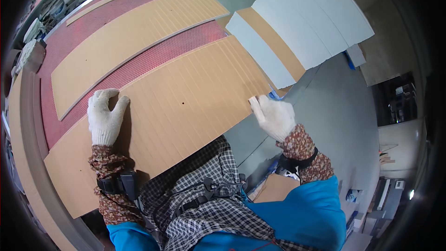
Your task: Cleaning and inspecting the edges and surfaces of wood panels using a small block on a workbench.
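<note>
A wide wood-grain panel (186, 125) with a few small dark holes lies in front of me. My left hand (106, 114), in a white knit glove, rests on the panel's left part near its far edge, thumb and fingers apart. My right hand (276, 117), gloved alike, is at the panel's right end. Its fingers are closed on a small pale block (256, 108) at the panel's corner; what the block is made of I cannot tell.
A narrower wood-grain panel (139, 42) and a thin strip (98, 7) lie on the red textured table mat (186, 46). White and brown cardboard sheets (311, 14) stand off the right end. A long brown bar (28, 125) borders the left side.
</note>
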A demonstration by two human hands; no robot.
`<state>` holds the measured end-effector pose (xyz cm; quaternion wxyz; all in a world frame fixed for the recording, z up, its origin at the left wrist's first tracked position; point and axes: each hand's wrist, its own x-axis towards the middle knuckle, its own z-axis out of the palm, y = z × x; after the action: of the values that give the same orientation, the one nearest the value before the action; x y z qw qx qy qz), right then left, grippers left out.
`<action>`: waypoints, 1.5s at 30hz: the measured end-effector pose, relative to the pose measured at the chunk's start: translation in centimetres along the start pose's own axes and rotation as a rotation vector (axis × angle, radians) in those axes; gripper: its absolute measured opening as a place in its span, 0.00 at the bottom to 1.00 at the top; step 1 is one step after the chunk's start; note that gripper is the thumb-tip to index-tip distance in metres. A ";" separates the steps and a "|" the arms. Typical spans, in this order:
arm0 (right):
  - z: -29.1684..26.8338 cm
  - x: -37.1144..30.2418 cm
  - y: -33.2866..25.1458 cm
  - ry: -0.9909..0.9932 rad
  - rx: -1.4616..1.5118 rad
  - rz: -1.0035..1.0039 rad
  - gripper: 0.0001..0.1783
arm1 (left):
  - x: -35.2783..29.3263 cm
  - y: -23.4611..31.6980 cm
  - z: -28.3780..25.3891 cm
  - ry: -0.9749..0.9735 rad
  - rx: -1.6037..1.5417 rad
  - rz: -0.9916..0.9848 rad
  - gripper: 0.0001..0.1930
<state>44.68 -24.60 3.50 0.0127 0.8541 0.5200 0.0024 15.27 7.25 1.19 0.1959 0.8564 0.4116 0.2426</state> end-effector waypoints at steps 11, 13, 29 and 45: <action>-0.8 19.3 -3.2 -0.043 0.007 0.035 0.27 | -0.1 0.0 -0.3 -0.009 0.014 -0.020 0.19; -0.4 21.4 -2.6 -0.048 0.047 0.068 0.28 | 0.1 0.1 0.3 -0.011 0.008 -0.015 0.19; 0.6 3.5 -0.2 0.069 0.008 -0.029 0.22 | 0.1 -0.4 0.2 -0.044 -0.002 -0.033 0.20; -0.8 -4.1 -1.8 0.007 0.078 0.010 0.13 | 0.1 -0.1 0.1 -0.039 -0.006 -0.014 0.19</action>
<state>41.21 -27.40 4.25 -0.0225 0.8564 0.5155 -0.0149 15.29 7.36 1.05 0.2081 0.8574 0.4130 0.2260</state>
